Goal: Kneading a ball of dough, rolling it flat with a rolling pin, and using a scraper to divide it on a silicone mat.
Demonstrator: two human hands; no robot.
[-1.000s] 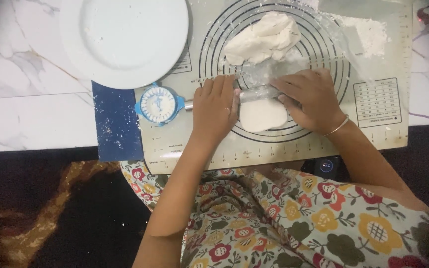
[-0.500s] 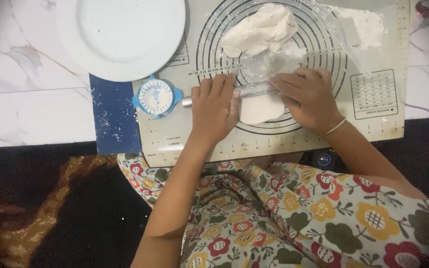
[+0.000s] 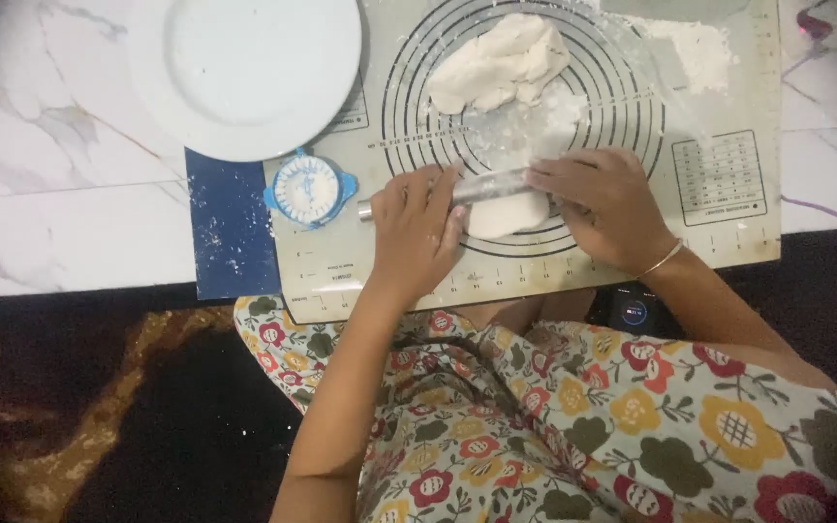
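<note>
I'm pressing the left hand [image 3: 417, 230] and right hand [image 3: 604, 203], fingers flat and uncurled, on the rolling pin [image 3: 484, 186] lying across the small dough disc [image 3: 508, 213].

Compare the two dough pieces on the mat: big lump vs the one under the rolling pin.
The big dough lump is thick, bulky and irregular; the small dough piece is flattened into a smooth rounded disc. The lump sits untouched at the top of the mat; the small piece lies under the rolling pin, between the left hand and right hand. Both are white and sit inside the mat's printed circles.
</note>
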